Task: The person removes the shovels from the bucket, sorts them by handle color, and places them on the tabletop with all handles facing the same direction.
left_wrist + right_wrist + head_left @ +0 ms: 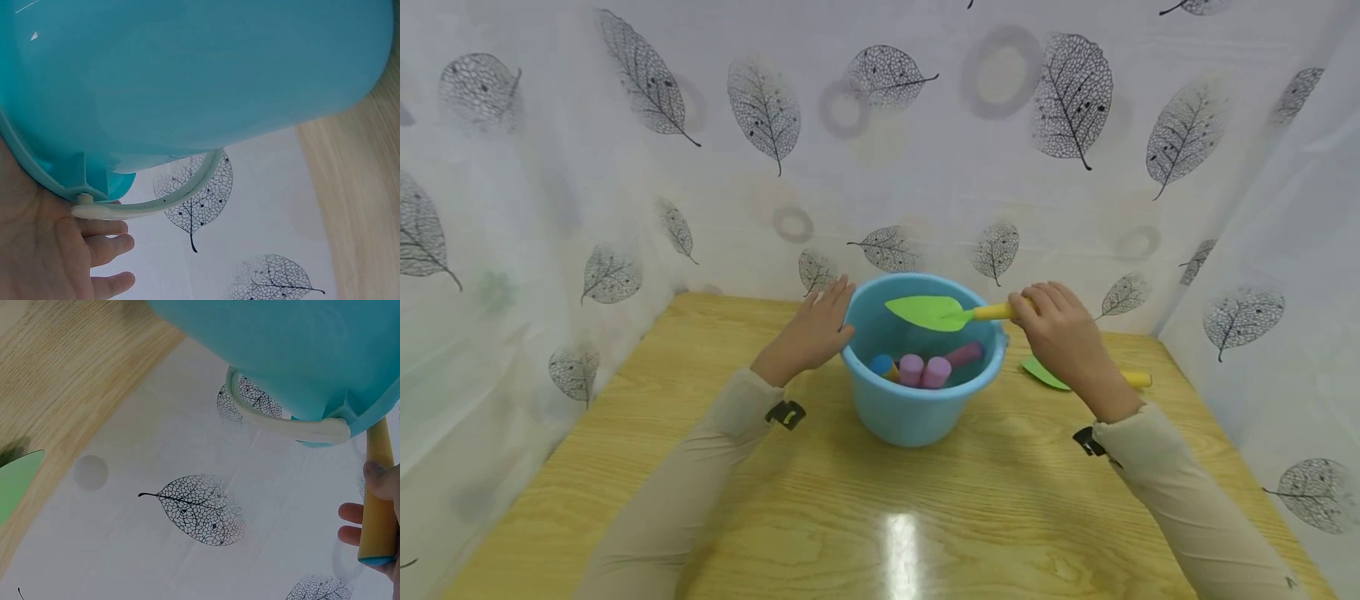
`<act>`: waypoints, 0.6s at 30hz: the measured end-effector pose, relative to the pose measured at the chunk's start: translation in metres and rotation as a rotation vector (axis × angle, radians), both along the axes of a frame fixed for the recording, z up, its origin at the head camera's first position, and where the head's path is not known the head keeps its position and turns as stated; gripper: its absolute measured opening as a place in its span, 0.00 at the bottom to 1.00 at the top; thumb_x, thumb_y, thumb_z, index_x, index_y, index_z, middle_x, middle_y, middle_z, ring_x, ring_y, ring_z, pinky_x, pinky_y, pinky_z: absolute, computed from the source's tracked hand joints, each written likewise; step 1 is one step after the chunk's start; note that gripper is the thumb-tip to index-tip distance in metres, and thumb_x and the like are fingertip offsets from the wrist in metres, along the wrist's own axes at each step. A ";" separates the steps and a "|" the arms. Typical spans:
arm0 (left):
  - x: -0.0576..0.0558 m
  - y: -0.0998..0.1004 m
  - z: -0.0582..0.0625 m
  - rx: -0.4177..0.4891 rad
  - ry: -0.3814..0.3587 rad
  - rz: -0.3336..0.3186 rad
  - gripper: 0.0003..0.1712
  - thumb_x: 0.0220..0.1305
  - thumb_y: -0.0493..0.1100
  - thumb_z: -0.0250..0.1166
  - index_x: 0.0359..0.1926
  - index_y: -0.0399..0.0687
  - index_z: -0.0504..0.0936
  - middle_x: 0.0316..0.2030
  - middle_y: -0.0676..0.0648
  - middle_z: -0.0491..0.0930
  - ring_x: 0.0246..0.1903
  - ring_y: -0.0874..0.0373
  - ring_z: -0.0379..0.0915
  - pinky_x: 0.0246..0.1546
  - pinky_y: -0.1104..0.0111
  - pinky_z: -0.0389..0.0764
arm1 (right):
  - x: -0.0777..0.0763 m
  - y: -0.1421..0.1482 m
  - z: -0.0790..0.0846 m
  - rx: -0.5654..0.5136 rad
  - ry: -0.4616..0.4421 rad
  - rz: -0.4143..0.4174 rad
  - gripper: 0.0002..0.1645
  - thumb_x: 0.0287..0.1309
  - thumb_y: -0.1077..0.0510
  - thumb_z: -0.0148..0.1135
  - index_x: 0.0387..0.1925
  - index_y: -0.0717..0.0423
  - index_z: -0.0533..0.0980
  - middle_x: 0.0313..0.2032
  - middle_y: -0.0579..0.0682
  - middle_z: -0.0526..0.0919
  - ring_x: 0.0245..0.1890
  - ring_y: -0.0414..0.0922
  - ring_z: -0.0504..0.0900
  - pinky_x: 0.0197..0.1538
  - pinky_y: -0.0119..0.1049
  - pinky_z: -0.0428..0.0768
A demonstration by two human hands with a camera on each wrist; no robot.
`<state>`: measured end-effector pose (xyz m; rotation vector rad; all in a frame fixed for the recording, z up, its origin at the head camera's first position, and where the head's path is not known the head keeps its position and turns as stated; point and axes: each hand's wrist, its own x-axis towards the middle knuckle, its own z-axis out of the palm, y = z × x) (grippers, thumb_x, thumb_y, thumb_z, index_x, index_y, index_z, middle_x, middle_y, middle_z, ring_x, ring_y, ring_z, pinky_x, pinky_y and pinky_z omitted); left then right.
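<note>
A light blue bucket stands upright on the table. My right hand grips the yellow handle of a toy trowel, whose lime-green blade points left over the bucket's opening. In the right wrist view, thumb and fingers wrap that handle, which ends in a blue cap. My left hand rests at the bucket's left rim, fingers straight; the left wrist view shows the hand beside the white bail. Inside the bucket lie several cylinder-like pieces, among them two pink-purple ends and a blue end.
Another green trowel with a yellow handle lies on the table to the right, partly hidden behind my right forearm. The wood-grain table runs back to a white leaf-printed curtain, which also hangs at both sides.
</note>
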<state>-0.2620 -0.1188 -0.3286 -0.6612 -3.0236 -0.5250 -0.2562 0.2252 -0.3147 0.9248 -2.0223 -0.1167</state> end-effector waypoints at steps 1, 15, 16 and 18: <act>0.000 0.000 0.000 0.001 -0.002 0.001 0.37 0.69 0.47 0.43 0.73 0.36 0.43 0.74 0.39 0.37 0.74 0.45 0.32 0.73 0.50 0.37 | 0.000 0.001 0.000 0.000 -0.005 -0.001 0.17 0.48 0.62 0.66 0.39 0.69 0.74 0.33 0.65 0.81 0.36 0.60 0.80 0.48 0.51 0.79; -0.001 0.000 0.001 0.011 -0.012 0.000 0.38 0.68 0.47 0.42 0.73 0.36 0.42 0.74 0.39 0.37 0.74 0.45 0.31 0.73 0.51 0.36 | 0.001 0.023 -0.002 -0.010 -0.110 -0.095 0.16 0.54 0.63 0.61 0.41 0.68 0.69 0.31 0.63 0.75 0.33 0.59 0.74 0.40 0.50 0.74; -0.001 0.000 0.000 0.012 -0.012 0.000 0.38 0.68 0.47 0.42 0.73 0.36 0.42 0.74 0.39 0.37 0.74 0.45 0.31 0.73 0.50 0.36 | 0.002 0.025 -0.002 -0.014 -0.121 -0.097 0.16 0.53 0.63 0.61 0.42 0.68 0.69 0.31 0.63 0.74 0.33 0.59 0.74 0.41 0.51 0.74; -0.001 0.000 0.000 0.013 -0.013 0.000 0.38 0.68 0.47 0.43 0.73 0.36 0.42 0.74 0.39 0.37 0.74 0.45 0.31 0.73 0.50 0.36 | 0.003 0.029 -0.003 -0.024 -0.138 -0.102 0.17 0.52 0.63 0.62 0.43 0.66 0.69 0.31 0.63 0.74 0.33 0.60 0.74 0.41 0.52 0.74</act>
